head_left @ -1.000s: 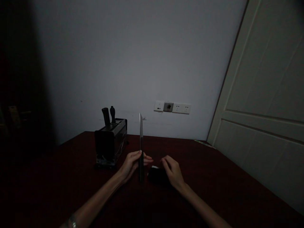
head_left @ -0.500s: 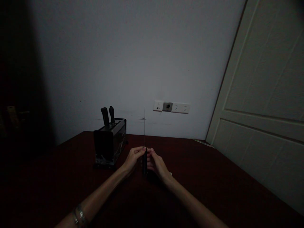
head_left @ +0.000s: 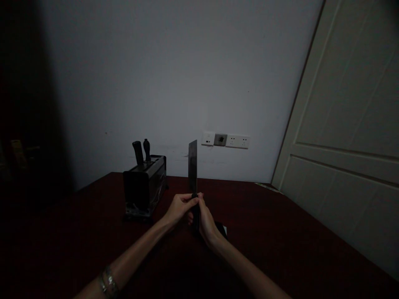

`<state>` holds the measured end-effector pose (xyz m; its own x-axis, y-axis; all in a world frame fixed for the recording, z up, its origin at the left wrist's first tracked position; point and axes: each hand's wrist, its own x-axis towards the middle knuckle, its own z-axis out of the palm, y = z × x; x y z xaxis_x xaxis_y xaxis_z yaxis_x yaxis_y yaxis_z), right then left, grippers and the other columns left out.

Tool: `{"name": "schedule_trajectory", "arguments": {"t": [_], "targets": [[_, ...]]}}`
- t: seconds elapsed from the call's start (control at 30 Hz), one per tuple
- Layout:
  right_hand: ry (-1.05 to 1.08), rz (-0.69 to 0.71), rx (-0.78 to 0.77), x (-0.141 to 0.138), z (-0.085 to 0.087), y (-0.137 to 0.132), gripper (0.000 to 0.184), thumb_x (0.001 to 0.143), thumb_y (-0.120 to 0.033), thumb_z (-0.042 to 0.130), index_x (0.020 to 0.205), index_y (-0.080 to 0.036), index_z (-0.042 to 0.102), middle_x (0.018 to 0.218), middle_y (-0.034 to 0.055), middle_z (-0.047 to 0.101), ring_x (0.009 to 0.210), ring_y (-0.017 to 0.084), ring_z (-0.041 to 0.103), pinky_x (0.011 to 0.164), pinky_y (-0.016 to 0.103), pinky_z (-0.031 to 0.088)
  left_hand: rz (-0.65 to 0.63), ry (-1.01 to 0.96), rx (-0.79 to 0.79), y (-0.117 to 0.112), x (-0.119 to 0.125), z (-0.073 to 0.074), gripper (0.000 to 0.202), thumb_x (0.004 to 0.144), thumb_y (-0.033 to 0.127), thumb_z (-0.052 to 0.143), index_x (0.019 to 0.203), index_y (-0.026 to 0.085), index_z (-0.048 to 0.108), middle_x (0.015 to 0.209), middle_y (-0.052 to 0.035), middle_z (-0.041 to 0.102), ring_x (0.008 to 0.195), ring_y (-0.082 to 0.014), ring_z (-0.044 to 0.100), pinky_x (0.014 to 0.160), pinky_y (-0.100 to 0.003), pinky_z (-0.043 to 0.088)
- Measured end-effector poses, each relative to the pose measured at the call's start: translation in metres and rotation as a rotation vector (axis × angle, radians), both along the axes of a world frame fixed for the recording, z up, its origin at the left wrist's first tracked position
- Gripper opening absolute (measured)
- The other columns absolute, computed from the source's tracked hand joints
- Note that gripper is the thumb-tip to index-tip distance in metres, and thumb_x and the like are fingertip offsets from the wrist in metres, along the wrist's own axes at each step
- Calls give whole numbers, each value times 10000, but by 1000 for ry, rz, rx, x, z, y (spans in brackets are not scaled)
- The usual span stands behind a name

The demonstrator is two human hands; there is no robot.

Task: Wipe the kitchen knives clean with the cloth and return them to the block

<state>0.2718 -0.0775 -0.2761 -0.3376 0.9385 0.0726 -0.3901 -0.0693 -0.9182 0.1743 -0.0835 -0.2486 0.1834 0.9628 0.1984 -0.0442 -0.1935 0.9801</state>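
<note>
A broad-bladed kitchen knife (head_left: 193, 164) stands upright in front of me, its blade pointing up and its dark handle down between my palms. My left hand (head_left: 178, 209) pinches the top of the handle from the left, with the thumb near the base of the blade. From the right, my right hand (head_left: 207, 222) is wrapped around the same handle, which hides some of its fingers. To the left is a black knife block (head_left: 145, 187) with two black-handled tools (head_left: 138, 153) standing in its top.
Beside my right wrist lies a dark object with a whitish edge (head_left: 222, 229), partly hidden. The dark red table (head_left: 249, 203) reaches a pale wall with sockets (head_left: 237, 141). A panelled door (head_left: 343, 124) rises on the right. The light is dim.
The knife has turned about its upright axis: its blade was edge-on and now shows its flat side. Both hands have shifted slightly right, and more of the dark object by my wrist shows.
</note>
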Motion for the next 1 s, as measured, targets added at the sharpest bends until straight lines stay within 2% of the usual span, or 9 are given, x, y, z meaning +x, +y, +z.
{"name": "schedule_trajectory", "arguments": {"t": [0.23, 0.37, 0.53, 0.6, 0.67, 0.77, 0.87, 0.93, 1.0], "targets": [[-16, -80, -73, 8, 11, -10, 566, 651, -725, 433, 536, -171, 459, 378, -58, 386, 338, 66, 357, 377, 206, 295, -54, -92, -87, -3, 6, -1, 576, 650, 537, 640, 1033, 109, 594, 502, 54, 449, 369, -78, 474, 381, -201, 395], [26, -92, -93, 16, 19, -16, 526, 685, -679, 458, 551, -170, 462, 367, -77, 356, 311, 44, 306, 337, 174, 231, -261, -233, -150, -1, 7, -12, 583, 735, 577, 528, 1111, 132, 526, 602, 20, 477, 461, -109, 514, 455, -244, 415], [143, 73, -187, 27, 23, -20, 553, 727, -670, 399, 508, -165, 451, 333, -84, 315, 279, 30, 238, 310, 165, 194, -563, -376, -192, -6, 2, -22, 621, 814, 593, 373, 1315, 227, 339, 809, -30, 547, 715, -156, 574, 695, -307, 418], [233, 139, -207, 30, 23, -19, 564, 753, -655, 366, 492, -163, 454, 329, -86, 298, 275, 30, 218, 305, 169, 202, -610, -398, -196, -7, 1, -26, 648, 821, 610, 325, 1342, 226, 300, 866, -47, 572, 774, -167, 585, 762, -323, 396], [330, 193, -232, 35, 22, -18, 577, 777, -636, 336, 475, -160, 455, 328, -90, 273, 277, 28, 187, 302, 168, 193, -587, -384, -210, -4, 0, -32, 660, 828, 619, 266, 1324, 190, 348, 946, -85, 595, 854, -197, 587, 822, -361, 379], [440, 256, -288, 44, 21, -16, 591, 804, -610, 307, 449, -157, 444, 339, -94, 243, 289, 25, 150, 302, 165, 176, -342, -172, -139, 6, -1, -45, 584, 831, 561, 325, 1134, 121, 561, 1055, -131, 602, 1019, -260, 533, 916, -420, 333], [477, 284, -329, 56, 19, -13, 598, 823, -590, 288, 446, -153, 448, 348, -94, 231, 299, 26, 137, 307, 164, 175, -115, 300, 159, 9, -2, -56, 338, 795, 400, 489, 953, 152, 656, 1193, -99, 552, 1167, -271, 426, 1010, -415, 247], [480, 288, -343, 62, 16, -12, 607, 828, -587, 276, 447, -150, 454, 347, -94, 224, 300, 26, 131, 305, 164, 175, -160, 568, 385, 5, -2, -59, 254, 784, 305, 520, 975, 199, 650, 1274, -55, 493, 1232, -240, 356, 1047, -391, 206], [488, 286, -354, 67, 13, -11, 609, 827, -588, 280, 439, -150, 448, 344, -95, 219, 299, 24, 124, 302, 162, 173, -286, 717, 540, -2, 0, -58, 282, 786, 253, 520, 1053, 233, 609, 1287, -33, 479, 1245, -210, 341, 1056, -376, 207]]}}
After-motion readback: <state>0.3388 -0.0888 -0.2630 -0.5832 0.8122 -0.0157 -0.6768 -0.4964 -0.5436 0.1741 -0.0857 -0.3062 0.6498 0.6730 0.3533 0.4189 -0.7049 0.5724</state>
